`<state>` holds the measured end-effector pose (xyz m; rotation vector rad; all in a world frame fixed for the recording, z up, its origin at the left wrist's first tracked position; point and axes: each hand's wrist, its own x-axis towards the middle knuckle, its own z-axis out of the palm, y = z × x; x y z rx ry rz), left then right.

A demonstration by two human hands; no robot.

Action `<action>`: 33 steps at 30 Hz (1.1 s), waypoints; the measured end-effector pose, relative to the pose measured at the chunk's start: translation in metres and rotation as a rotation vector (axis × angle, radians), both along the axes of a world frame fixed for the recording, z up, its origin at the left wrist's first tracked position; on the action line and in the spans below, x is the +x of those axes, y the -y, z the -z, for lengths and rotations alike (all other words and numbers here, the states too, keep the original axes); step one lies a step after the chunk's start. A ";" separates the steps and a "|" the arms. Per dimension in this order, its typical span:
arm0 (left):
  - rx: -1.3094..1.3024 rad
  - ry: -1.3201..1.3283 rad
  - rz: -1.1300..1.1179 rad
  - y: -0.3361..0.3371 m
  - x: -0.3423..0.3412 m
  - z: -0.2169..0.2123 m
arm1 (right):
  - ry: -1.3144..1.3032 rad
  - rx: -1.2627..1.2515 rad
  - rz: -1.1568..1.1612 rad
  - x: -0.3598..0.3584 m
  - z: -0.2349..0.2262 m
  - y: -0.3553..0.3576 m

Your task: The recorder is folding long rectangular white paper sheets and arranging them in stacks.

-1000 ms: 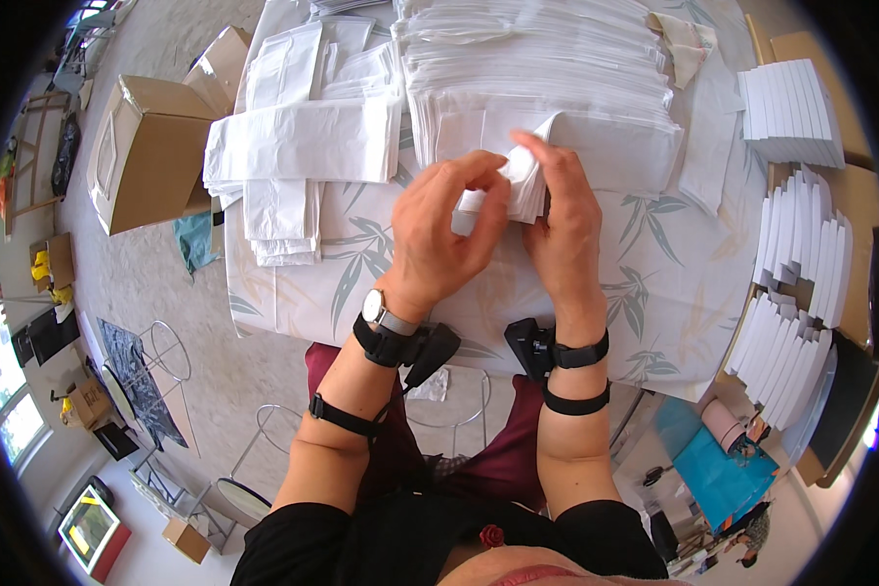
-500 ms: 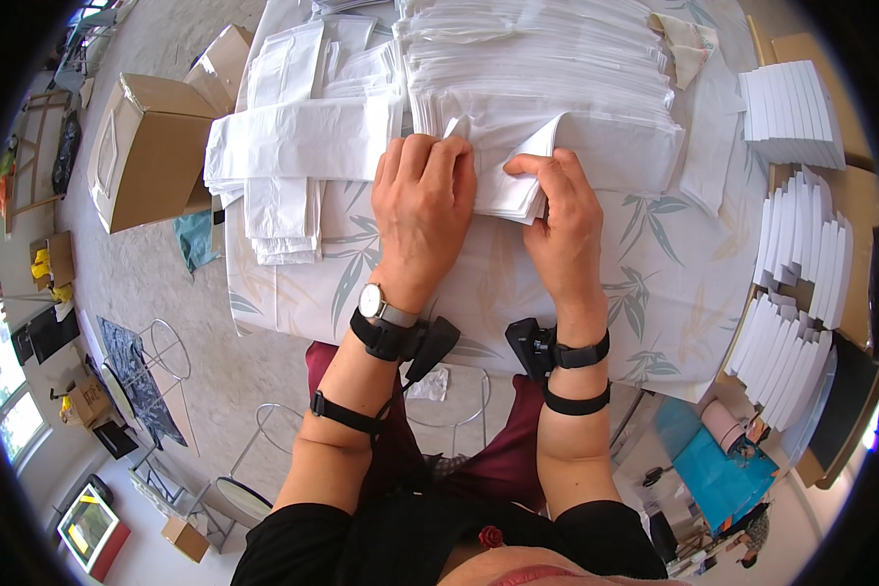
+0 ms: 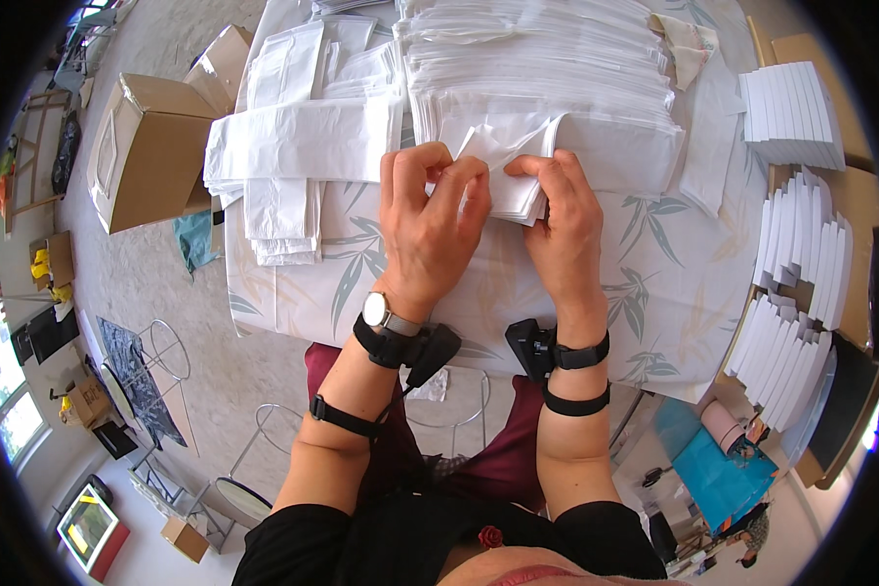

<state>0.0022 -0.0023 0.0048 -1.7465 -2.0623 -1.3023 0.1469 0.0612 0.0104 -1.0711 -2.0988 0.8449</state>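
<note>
Both of my hands are at the near edge of a wide pile of thin white bags (image 3: 537, 59) on the table. The right hand (image 3: 566, 215) is closed on the corner of a small folded stack of white bags (image 3: 514, 200), with its thumb and index finger on the upper layer. Beside it, my left hand (image 3: 428, 220) has its fingers curled in a pinch at the left edge of the lifted top sheet; its fingertips are partly hidden. Part of that sheet stands up in a peak between the hands.
Folded white bags (image 3: 303, 137) lie crosswise at the table's left. A patterned cloth (image 3: 654, 332) covers the table. White stacked blocks (image 3: 791, 112) line the right side. A cardboard box (image 3: 156, 146) stands off the left edge, and a round stool (image 3: 244, 496) is below left.
My left hand has shifted slightly, its fingers more bent, and the top sheet's left part has lifted into a peak. My right hand has stayed in place on the stack.
</note>
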 end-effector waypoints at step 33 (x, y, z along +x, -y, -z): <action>-0.085 0.048 -0.069 -0.002 -0.007 0.002 | 0.018 0.009 -0.013 0.001 -0.001 0.000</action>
